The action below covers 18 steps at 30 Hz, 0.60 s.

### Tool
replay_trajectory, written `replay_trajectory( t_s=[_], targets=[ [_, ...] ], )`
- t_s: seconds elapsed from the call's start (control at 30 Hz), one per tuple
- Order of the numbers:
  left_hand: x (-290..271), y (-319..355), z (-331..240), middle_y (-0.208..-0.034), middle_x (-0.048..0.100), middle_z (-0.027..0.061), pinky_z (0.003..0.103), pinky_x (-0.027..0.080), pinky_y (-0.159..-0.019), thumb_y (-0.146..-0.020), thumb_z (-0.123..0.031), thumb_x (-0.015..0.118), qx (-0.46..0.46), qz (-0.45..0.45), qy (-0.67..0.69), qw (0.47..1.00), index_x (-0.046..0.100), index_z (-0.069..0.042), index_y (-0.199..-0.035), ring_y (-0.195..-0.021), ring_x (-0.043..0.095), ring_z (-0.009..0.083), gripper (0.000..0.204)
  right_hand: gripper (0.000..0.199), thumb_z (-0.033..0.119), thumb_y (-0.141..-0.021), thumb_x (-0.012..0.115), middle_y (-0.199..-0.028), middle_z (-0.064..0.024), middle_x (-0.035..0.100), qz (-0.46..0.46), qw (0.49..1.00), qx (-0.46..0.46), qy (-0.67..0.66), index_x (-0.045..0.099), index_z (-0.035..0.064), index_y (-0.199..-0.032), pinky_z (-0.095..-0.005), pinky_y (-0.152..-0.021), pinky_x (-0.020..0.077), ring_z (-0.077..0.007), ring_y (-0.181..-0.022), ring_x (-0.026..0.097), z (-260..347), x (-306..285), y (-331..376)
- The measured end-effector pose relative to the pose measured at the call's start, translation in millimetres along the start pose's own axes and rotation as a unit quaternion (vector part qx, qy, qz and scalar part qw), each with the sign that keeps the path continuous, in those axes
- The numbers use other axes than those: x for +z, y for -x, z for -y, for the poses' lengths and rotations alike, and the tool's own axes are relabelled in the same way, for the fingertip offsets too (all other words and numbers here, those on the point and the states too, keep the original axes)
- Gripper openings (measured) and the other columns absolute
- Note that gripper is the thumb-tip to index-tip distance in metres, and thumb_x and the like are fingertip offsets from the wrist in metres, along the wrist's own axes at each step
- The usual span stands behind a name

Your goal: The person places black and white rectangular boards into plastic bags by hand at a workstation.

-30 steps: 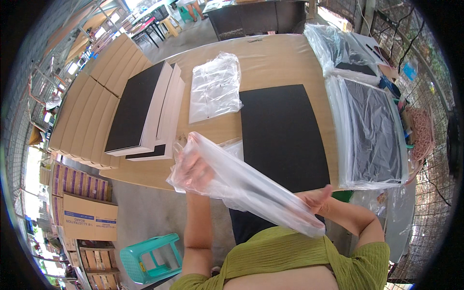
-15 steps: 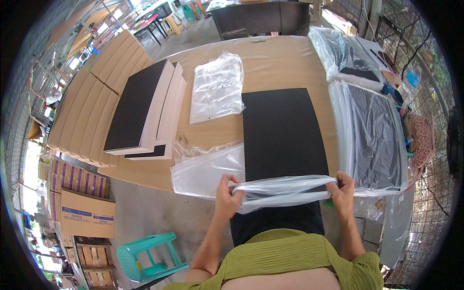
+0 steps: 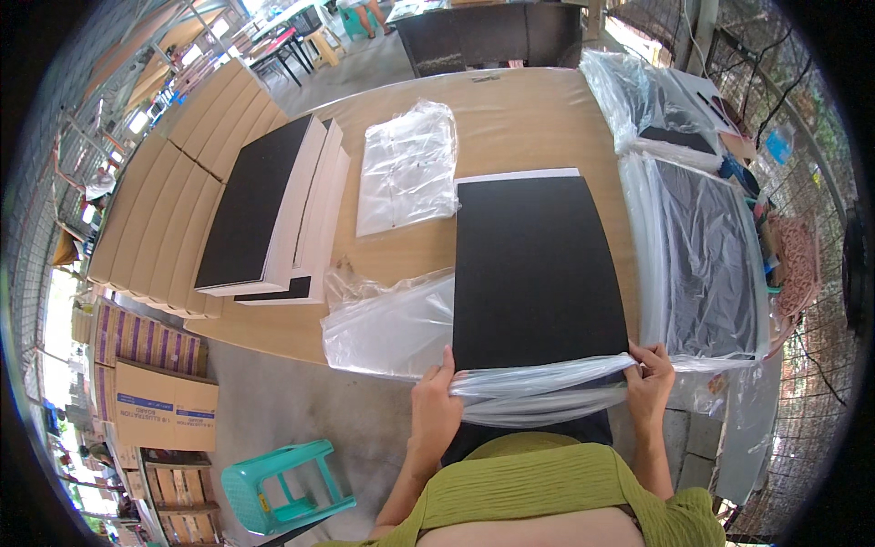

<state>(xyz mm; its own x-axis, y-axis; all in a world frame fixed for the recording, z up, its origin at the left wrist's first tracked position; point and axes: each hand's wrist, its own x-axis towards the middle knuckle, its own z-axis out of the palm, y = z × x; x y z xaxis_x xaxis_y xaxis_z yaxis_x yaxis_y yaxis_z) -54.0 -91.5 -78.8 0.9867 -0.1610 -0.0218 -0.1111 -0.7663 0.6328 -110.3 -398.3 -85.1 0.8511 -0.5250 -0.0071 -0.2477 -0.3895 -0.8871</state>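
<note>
A black board point(image 3: 538, 264) lies flat before me, its near end at the table's front edge. A strip of white shows along its far end. The mouth of a clear plastic bag point(image 3: 538, 394), bunched into folds, is stretched across the board's near end. My left hand point(image 3: 436, 407) grips the bag at the board's near left corner, thumb up along the edge. At the opposite corner my right hand point(image 3: 649, 383) pinches the bag between thumb and fingers. How far the board sits inside the bag is hard to make out.
Flat clear bags point(image 3: 392, 319) lie left of the board, with a folded stack of bags point(image 3: 407, 169) beyond. Thick black-topped boards point(image 3: 255, 210) are piled farther left, beside brown cartons point(image 3: 155, 219). Plastic-wrapped boards point(image 3: 706, 255) line the right side. A green stool point(image 3: 273, 488) stands on the floor.
The black board has slid toward me, baring a white strip at its far end. Both hands and the bag mouth have come nearer my body, now at the board's near end.
</note>
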Motion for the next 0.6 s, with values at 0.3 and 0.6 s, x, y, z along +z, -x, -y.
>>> replay_trajectory(
  t_s=[0.3,0.6],
  targets=[
    [-63,-3,-21,-0.142,0.041,0.0072,0.024,0.040,-0.094,-0.076,-0.004,0.058,-0.027,0.171,0.734,0.657,0.008,-0.010,-0.153,-0.107,0.055,0.0121,0.092,0.014,0.012,-0.076,0.065,-0.086,-0.0166,0.064,0.026,0.878,-0.032,-0.478,0.064,0.0019,-0.087,-0.0427,-0.105,0.0335,-0.0276,-0.110,0.056,58,-4,-5],
    [-175,-68,-70,-0.154,0.020,0.0231,0.033,0.033,-0.106,-0.087,-0.041,0.060,0.321,-0.169,0.530,0.766,0.023,0.001,-0.148,-0.122,0.050,0.0251,0.083,0.022,0.017,-0.091,0.062,-0.090,-0.0130,0.064,-0.069,0.821,-0.377,-0.423,0.056,-0.0040,-0.093,-0.0487,-0.086,0.0527,-0.0250,-0.080,0.065,128,-48,-99]
  ],
)
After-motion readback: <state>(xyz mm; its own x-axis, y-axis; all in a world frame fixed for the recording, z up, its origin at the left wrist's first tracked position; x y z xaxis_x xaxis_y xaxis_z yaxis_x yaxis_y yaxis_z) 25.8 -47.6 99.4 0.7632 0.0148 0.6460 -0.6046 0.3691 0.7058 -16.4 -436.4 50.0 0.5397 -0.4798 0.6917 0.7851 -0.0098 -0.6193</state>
